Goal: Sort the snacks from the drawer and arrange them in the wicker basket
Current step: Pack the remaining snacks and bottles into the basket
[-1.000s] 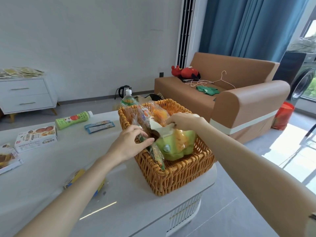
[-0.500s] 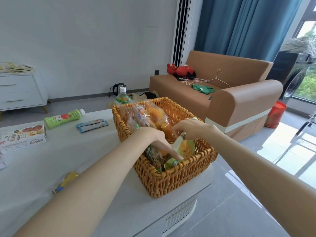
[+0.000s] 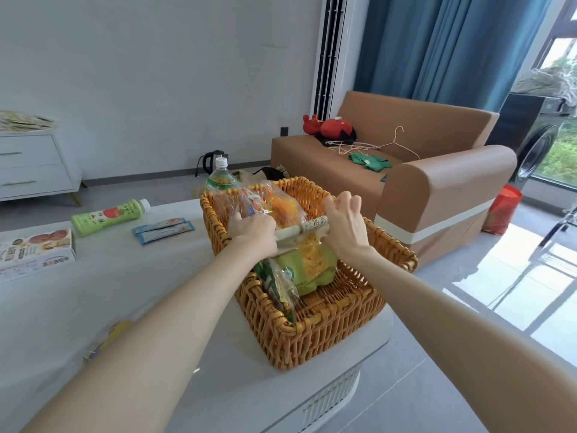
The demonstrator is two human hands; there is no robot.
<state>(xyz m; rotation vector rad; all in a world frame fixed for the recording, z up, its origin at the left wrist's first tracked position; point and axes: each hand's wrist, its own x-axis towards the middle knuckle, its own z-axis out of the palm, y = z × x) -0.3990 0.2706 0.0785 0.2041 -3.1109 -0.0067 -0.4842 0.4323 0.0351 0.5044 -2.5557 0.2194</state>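
You hold the green snack bag (image 3: 307, 267) by its folded top, left hand (image 3: 253, 234) gripping one end and right hand (image 3: 343, 228) pinching the other, so it stands upright mid wicker basket (image 3: 327, 326). Orange packs (image 3: 281, 209) crowd 11 o'clock, and a dark packet (image 3: 278, 285) leans at 7.

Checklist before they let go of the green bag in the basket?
1. Left hand grips bag top: ok.
2. Right hand grip on bag: cannot tell.
3. Bag inside basket walls: ok.
4. Bare basket floor beside bag: ok.
5. Dark packet upright: not ok, leans on basket wall.
6. Basket fully on table: ok.
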